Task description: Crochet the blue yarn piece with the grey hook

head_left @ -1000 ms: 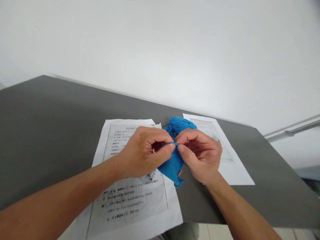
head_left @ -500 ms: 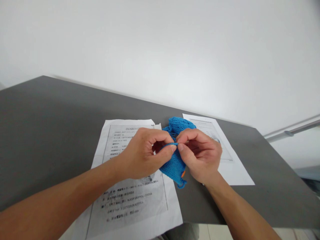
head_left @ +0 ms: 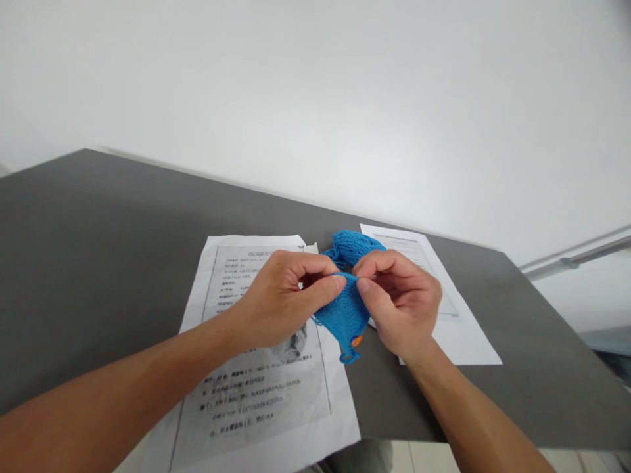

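A small blue knitted piece hangs between both hands just above the dark grey table. My left hand pinches its upper edge with thumb and forefinger. My right hand pinches the same edge from the other side, fingers curled. A small orange spot shows near the piece's lower tip. Behind the hands lies a bundle of blue yarn.
A printed sheet lies under my left forearm, reaching the table's near edge. A second printed sheet lies under and to the right of my right hand. A white wall rises behind the table, with a metal rail at the right.
Both hands have shifted slightly upward and together along the top edge. The knitted piece has swung a little, its lower tip now further left.
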### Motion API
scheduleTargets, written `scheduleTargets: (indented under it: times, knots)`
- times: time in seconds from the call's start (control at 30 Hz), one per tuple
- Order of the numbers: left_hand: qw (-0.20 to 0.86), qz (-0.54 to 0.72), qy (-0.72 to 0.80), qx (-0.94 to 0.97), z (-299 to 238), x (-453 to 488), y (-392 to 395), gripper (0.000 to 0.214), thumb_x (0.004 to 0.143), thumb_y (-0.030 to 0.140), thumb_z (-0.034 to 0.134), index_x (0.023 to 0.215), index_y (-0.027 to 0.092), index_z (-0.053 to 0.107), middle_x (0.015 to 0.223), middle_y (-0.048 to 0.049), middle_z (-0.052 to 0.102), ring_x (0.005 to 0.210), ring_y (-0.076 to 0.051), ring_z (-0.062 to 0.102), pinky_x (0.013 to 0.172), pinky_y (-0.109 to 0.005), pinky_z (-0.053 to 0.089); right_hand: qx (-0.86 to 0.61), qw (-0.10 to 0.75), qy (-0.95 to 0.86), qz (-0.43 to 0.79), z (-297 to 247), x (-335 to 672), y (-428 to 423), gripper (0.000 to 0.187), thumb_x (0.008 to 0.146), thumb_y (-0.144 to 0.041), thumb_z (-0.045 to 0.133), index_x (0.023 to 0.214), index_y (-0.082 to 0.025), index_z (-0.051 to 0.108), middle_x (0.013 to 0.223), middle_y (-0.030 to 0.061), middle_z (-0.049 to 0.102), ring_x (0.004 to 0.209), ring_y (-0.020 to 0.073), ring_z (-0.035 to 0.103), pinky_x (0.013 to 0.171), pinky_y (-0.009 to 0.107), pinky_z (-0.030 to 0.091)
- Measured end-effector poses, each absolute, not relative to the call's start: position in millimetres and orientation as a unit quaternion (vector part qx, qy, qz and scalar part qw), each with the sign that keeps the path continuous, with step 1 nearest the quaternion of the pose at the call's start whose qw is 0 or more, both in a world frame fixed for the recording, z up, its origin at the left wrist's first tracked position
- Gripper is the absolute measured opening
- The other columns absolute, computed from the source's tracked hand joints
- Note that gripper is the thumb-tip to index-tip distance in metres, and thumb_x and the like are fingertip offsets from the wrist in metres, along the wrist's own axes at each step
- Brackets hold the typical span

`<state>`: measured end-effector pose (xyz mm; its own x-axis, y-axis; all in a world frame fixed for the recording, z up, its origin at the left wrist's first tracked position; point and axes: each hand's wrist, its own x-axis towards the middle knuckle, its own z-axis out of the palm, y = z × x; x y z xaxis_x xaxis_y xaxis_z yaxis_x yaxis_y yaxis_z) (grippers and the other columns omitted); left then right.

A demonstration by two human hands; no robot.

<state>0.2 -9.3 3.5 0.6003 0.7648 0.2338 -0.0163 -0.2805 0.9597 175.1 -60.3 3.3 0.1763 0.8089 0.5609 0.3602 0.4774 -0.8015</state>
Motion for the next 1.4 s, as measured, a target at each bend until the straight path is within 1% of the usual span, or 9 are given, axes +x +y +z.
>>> scheduleTargets:
  times: [0.23, 0.43, 0.6, 0.87, 1.0, 1.17, 1.4]
  knots:
    - [0.520, 0.371, 0.253, 0.727, 4.6, -2.1, -8.4, 0.032, 0.091, 0.023, 0.060, 0.060, 0.016, 0.055, 0.056, 0.0059, 0.042, 0.053, -0.006, 0.036, 0.047, -0.020, 0.028, -0.467, 0.590, -0.630, 0.194, 3.4, 176.3, -61.0, 0.011, 0.076, -0.015, 0.070, 0.070, -0.023, 0.068, 0.064, -0.0021, 0.066, 0.058, 0.0135, 0.059, 0.049, 0.024, 0.047]
    - [0.499, 0.381, 0.254, 0.736, 6.5, -2.2, -7.1, 0.031, 0.089, 0.022, 0.059, 0.059, 0.016, 0.055, 0.055, 0.0062, 0.040, 0.053, -0.006, 0.034, 0.047, -0.020, 0.026, -0.452, 0.600, -0.631, 0.191, 3.4, 175.6, -60.8, 0.011, 0.077, -0.013, 0.072, 0.073, -0.023, 0.070, 0.066, -0.0020, 0.068, 0.060, 0.0133, 0.061, 0.051, 0.024, 0.049]
    - [0.497, 0.380, 0.252, 0.738, 6.8, -2.5, -8.4, 0.031, 0.090, 0.022, 0.058, 0.059, 0.016, 0.055, 0.055, 0.0060, 0.040, 0.053, -0.006, 0.034, 0.047, -0.020, 0.025, -0.454, 0.600, -0.630, 0.193, 3.6, 175.2, -61.0, 0.011, 0.077, -0.013, 0.073, 0.073, -0.023, 0.071, 0.066, -0.0016, 0.068, 0.059, 0.0135, 0.061, 0.050, 0.023, 0.049]
    - [0.466, 0.378, 0.256, 0.757, 6.9, -3.6, -8.2, 0.031, 0.088, 0.021, 0.058, 0.058, 0.016, 0.056, 0.055, 0.0052, 0.043, 0.053, -0.007, 0.037, 0.049, -0.020, 0.028, -0.462, 0.589, -0.634, 0.194, 3.9, 175.3, -60.8, 0.011, 0.076, -0.014, 0.072, 0.070, -0.023, 0.069, 0.062, -0.0020, 0.065, 0.058, 0.0138, 0.060, 0.048, 0.023, 0.048]
    - [0.469, 0.372, 0.264, 0.756, 4.7, -2.3, -9.3, 0.029, 0.089, 0.024, 0.058, 0.061, 0.016, 0.060, 0.055, 0.0043, 0.050, 0.054, -0.008, 0.043, 0.050, -0.021, 0.034, -0.475, 0.590, -0.623, 0.197, 4.0, 174.4, -60.8, 0.011, 0.075, -0.015, 0.070, 0.068, -0.023, 0.068, 0.062, -0.0023, 0.065, 0.055, 0.0125, 0.058, 0.046, 0.022, 0.046]
    - [0.481, 0.384, 0.290, 0.733, 3.9, -0.3, -11.8, 0.023, 0.089, 0.027, 0.062, 0.071, 0.014, 0.071, 0.060, 0.0012, 0.062, 0.055, -0.010, 0.050, 0.052, -0.023, 0.039, -0.485, 0.599, -0.602, 0.210, 4.1, 173.8, -59.9, 0.010, 0.074, -0.017, 0.070, 0.067, -0.023, 0.067, 0.059, -0.0030, 0.063, 0.055, 0.0129, 0.057, 0.045, 0.023, 0.044]
    - [0.477, 0.400, 0.295, 0.725, 4.8, -0.2, -13.0, 0.018, 0.087, 0.022, 0.064, 0.080, 0.013, 0.079, 0.066, -0.0009, 0.068, 0.059, -0.011, 0.053, 0.054, -0.023, 0.041, -0.461, 0.618, -0.568, 0.289, -4.2, 176.6, -58.5, 0.010, 0.075, -0.015, 0.071, 0.070, -0.023, 0.068, 0.061, -0.0035, 0.062, 0.056, 0.0129, 0.054, 0.047, 0.025, 0.040]
